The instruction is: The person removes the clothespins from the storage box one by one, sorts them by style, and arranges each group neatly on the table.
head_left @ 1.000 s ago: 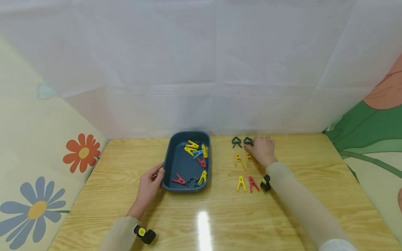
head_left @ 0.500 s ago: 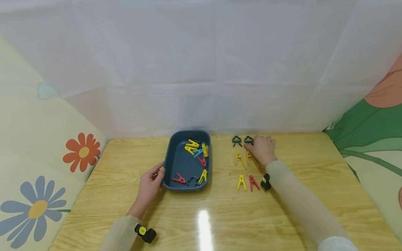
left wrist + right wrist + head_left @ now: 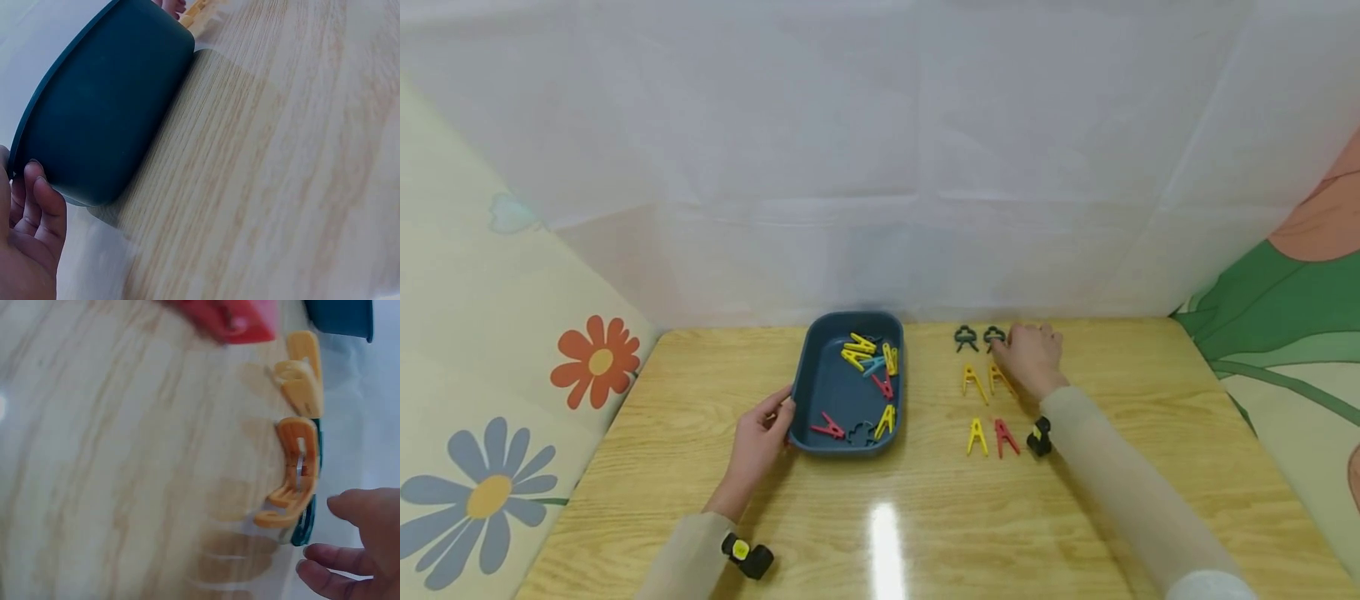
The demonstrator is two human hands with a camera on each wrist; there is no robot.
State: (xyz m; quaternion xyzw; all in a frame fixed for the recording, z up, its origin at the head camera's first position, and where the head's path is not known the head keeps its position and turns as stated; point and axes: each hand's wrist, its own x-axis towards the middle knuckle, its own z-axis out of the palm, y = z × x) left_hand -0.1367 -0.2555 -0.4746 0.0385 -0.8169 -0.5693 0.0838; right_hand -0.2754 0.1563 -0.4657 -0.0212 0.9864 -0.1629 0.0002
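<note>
Clips [image 3: 977, 427] are what we are handling, some in the tray at the centre of the frame, six laid out in pairs just right of it. The wooden surface [image 3: 820, 517] spreads across the lower half. On it sits the dark blue tray [image 3: 831, 392], our left hand [image 3: 756, 442] pinching its wall at the lower left, fingers against the outside. Our right hand [image 3: 1030, 358] has thumb and fingers parted beside the top pair, close to the right-hand dark clip [image 3: 995, 335]; we cannot tell whether it touches. We judge the step in hand to be setting or squaring that clip in its row; the next move calls for easing the fingers clear without nudging the orange-yellow pair [image 3: 970, 376] below. In the tray, several yellow clips [image 3: 853, 357], a blue clip [image 3: 874, 366] and a red clip [image 3: 885, 387] crowd the upper right; along the bottom lie another red, a dark one hard to make out, and a yellow.
</note>
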